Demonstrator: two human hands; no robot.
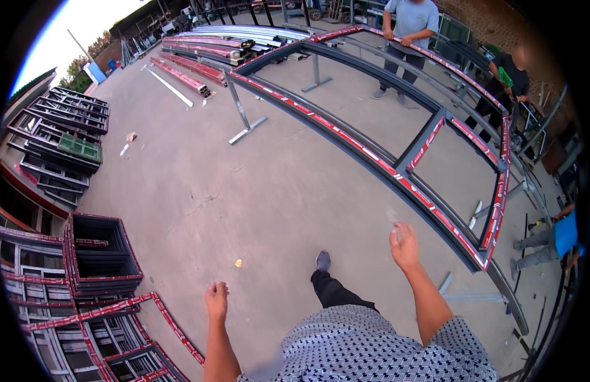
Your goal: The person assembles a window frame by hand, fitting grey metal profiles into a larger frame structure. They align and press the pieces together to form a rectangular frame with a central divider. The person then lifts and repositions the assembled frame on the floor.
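My right hand (404,246) hangs in the air with its fingers apart and nothing in it. It is nearest to a large dark grey window frame (346,130) with red protective film, which lies flat on metal stands, and a gap separates the two. My left hand (216,299) hangs low at my left side, its fingers loosely curled and apart from the thumb. Nothing shows in it. The closest things to it are red-filmed frames (174,328) stacked at the lower left. One dark shoe (323,260) of mine is on the concrete floor.
A person in a grey shirt (411,19) holds the frame's far edge. Another person in black (515,79), with a green tool, is at its right end; someone in blue (566,232) bends at far right. Metal profiles (187,76) and dark frames (104,254) lie stacked.
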